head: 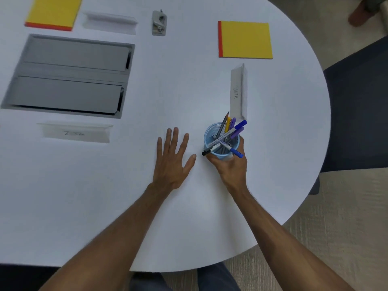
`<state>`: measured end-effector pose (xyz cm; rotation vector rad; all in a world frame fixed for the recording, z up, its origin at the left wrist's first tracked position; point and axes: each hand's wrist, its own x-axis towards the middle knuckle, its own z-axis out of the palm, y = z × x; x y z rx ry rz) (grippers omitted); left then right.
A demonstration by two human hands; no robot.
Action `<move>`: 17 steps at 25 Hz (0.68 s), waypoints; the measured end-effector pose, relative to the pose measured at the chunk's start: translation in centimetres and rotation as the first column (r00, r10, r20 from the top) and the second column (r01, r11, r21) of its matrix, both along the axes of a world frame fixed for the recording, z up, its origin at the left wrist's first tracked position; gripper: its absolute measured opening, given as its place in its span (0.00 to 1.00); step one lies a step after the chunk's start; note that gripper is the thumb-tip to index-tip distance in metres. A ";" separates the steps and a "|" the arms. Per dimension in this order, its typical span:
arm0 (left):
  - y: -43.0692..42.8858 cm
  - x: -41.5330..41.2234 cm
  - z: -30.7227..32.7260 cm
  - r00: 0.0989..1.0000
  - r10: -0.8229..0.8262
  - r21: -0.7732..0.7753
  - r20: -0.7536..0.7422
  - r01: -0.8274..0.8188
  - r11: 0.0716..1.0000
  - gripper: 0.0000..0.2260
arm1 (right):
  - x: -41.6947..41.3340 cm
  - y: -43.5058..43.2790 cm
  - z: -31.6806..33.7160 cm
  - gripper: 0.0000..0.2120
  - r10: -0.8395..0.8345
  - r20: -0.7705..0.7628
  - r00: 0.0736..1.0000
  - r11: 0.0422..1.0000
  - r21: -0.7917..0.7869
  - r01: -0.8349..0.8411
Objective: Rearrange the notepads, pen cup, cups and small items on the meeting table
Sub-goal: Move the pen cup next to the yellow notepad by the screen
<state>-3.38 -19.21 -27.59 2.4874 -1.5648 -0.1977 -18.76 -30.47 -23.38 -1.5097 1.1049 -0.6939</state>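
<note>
White table (pixel 84 196), mid-task by my read. Two yellow notepads lie well apart: the left notepad (pixel 53 11) is cut off by the frame, the right notepad (pixel 246 39) looks placed. No drinking cups in sight. Name card (pixel 238 91), writing faint. Left hand (pixel 172 162) rests flat, fingers spread. Right hand (pixel 233 169) grips the pen cup (pixel 209 137) near the table's right edge; lifted or resting, I can't tell. Small grey gadget (pixel 159 23) is too blurred to name.

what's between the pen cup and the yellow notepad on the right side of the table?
Head view: one folded white name card, lying lengthwise between the pen cup and the notepad; the rest is bare table.
</note>
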 end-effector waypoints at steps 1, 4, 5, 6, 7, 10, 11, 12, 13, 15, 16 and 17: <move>1.1 0.7 0.6 1.000 0.017 -0.013 -0.006 -0.017 1.000 0.30 | 0.6 0.5 0.5 0.31 0.026 0.001 1.000 1.000 -0.006 -0.026; 5.0 3.3 2.4 0.995 0.098 -0.020 0.000 -0.098 0.995 0.30 | 2.9 2.2 2.3 0.34 0.113 0.011 0.994 0.993 -0.040 -0.112; 6.3 4.3 2.9 0.991 0.133 -0.014 -0.001 -0.133 0.991 0.29 | 3.8 2.9 2.7 0.35 0.145 0.015 0.989 0.989 -0.042 -0.144; 7.6 5.3 3.4 0.985 0.172 -0.002 -0.004 -0.172 0.985 0.29 | 4.7 3.6 3.1 0.35 0.178 0.019 0.984 0.983 -0.039 -0.177; 8.9 6.2 3.8 0.977 0.213 0.014 -0.004 -0.213 0.977 0.29 | 5.7 4.3 3.5 0.35 0.210 0.020 0.978 0.977 -0.042 -0.209; 12.9 9.0 4.9 0.940 0.340 0.041 -0.004 -0.340 0.940 0.30 | 9.1 7.1 4.4 0.35 0.306 0.030 0.951 0.951 -0.053 -0.305; 14.2 9.8 5.2 0.926 0.377 0.037 -0.004 -0.376 0.926 0.30 | 10.3 8.1 4.7 0.35 0.337 0.036 0.941 0.941 -0.055 -0.334; 15.4 10.6 5.4 0.913 0.408 0.031 -0.004 -0.408 0.913 0.30 | 11.6 9.0 5.1 0.35 0.365 0.041 0.930 0.930 -0.057 -0.362; 16.7 11.3 5.7 0.898 0.440 0.026 -0.004 -0.440 0.898 0.31 | 12.9 10.1 5.4 0.35 0.395 0.046 0.917 0.918 -0.058 -0.393; 18.8 12.7 6.4 0.870 0.493 0.026 -0.001 -0.493 0.870 0.31 | 15.7 11.9 6.1 0.34 0.449 0.054 0.892 0.893 -0.063 -0.445; 19.7 13.3 6.7 0.854 0.521 0.026 -0.001 -0.520 0.854 0.32 | 17.1 12.8 6.4 0.34 0.472 0.051 0.880 0.881 -0.068 -0.469; 20.6 14.0 7.0 0.836 0.549 0.027 -0.003 -0.549 0.835 0.32 | 18.4 13.7 6.6 0.33 0.495 0.046 0.867 0.868 -0.072 -0.492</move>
